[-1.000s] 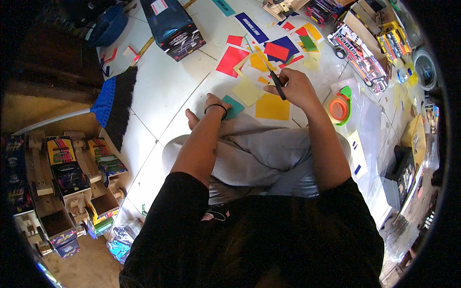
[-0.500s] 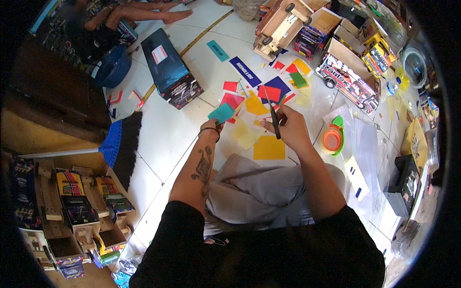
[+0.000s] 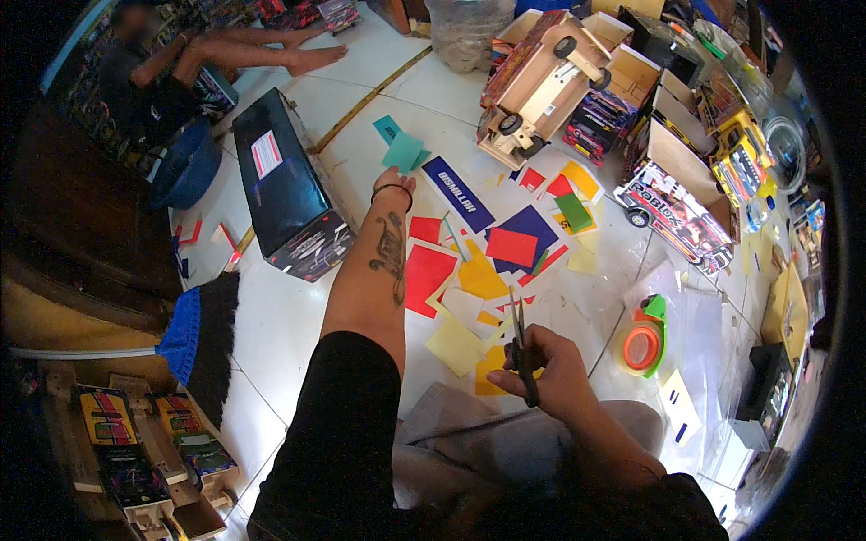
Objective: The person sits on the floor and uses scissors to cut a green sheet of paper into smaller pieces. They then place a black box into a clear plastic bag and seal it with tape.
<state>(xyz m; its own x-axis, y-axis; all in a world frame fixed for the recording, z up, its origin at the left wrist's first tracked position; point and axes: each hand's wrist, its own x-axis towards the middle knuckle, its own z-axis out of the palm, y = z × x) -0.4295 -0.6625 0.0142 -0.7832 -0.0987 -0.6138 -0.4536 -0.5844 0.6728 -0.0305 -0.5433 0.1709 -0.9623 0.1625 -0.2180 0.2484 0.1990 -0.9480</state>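
Observation:
My left hand [image 3: 390,180] reaches far forward, its fingers partly hidden at the near edge of a teal sheet [image 3: 404,151]. That sheet overlaps a teal strip [image 3: 385,127] lying on the floor. In my right hand [image 3: 552,365] are black-handled scissors [image 3: 523,361], pointing away from me with the blades slightly apart above the paper. Between my hands spread several coloured pieces: a red sheet [image 3: 427,278], a yellow piece [image 3: 481,272], a pale yellow square [image 3: 456,344] and a smaller red rectangle [image 3: 511,246] on a dark blue sheet [image 3: 539,225]. A dark blue lettered strip [image 3: 457,194] lies right of my left hand.
A long black box [image 3: 287,185] lies left of the papers. Wooden toy trucks [image 3: 532,95] crowd the far right. An orange and green tape dispenser [image 3: 642,343] sits near clear plastic sheets. A blue-headed broom [image 3: 180,341] is at left. Another person's legs [image 3: 253,59] stretch out at far left.
My left hand has moved forward and left with the teal sheet, onto the teal strip. My right hand has drawn back toward my lap with the scissors. The view has shifted.

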